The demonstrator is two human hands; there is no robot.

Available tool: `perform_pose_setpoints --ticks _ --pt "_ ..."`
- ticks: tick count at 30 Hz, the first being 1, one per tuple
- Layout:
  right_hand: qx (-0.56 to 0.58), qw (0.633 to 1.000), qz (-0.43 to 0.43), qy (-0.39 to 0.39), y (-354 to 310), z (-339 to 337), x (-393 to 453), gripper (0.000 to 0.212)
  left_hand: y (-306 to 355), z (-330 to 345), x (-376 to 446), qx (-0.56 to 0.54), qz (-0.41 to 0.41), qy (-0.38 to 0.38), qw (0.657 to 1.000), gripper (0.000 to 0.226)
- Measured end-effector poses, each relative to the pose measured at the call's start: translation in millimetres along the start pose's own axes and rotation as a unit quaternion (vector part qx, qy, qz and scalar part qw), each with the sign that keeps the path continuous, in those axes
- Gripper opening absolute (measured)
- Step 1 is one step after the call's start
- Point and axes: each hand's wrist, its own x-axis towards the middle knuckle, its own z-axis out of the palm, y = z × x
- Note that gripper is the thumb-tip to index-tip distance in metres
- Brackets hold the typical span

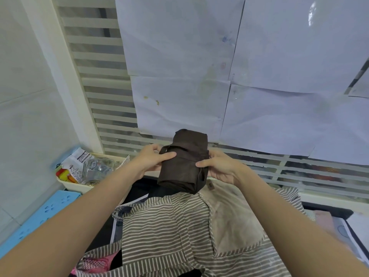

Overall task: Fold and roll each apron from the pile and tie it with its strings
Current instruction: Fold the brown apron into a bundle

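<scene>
Your path ahead is blocked by the paper-covered slatted window (199,56). A cream plastic tray of packets (87,172) crowds your left. The striped grey-and-beige apron pile (179,226) fills the surface below; open air remains above it.

My two forearms come in bare from the bottom corners, with no sleeves on what I can see of them. My left hand (151,158) and right hand (217,166) are bare too.
</scene>
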Motion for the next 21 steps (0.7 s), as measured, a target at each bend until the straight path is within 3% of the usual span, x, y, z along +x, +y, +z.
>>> perform_pose_setpoints --ticks 3,5,9,11,14,16,18,21 --pt "0.049 0.999 -0.008 0.014 3 -7 -2 0.036 0 0 3 -0.072 0.021 -0.046 0.996 0.016" --pt "0.075 0.997 -0.007 0.025 3 -13 -3 0.035 4 0 3 -0.069 0.077 -0.026 0.994 0.009" --pt "0.101 0.993 -0.016 0.057 1 -20 -3 0.035 8 -5 6 0.171 0.195 0.069 0.963 0.026" --pt "0.086 0.994 -0.020 0.071 1 -19 0 0.035 8 -8 8 0.180 0.166 0.079 0.966 0.022" --pt "-0.058 0.984 -0.044 0.162 -1 -17 5 0.038 8 -18 8 0.071 0.023 0.097 0.992 0.007" --pt "-0.238 0.929 -0.121 0.256 -5 -17 6 0.037 12 -22 6 -0.071 -0.063 0.085 0.992 0.013" --pt "-0.398 0.837 -0.228 0.299 -5 -14 8 0.039 20 -17 3 -0.184 -0.115 0.014 0.976 0.033" --pt "-0.532 0.732 -0.353 0.237 -4 0 10 0.052 29 5 3 -0.261 -0.130 -0.118 0.949 0.065"
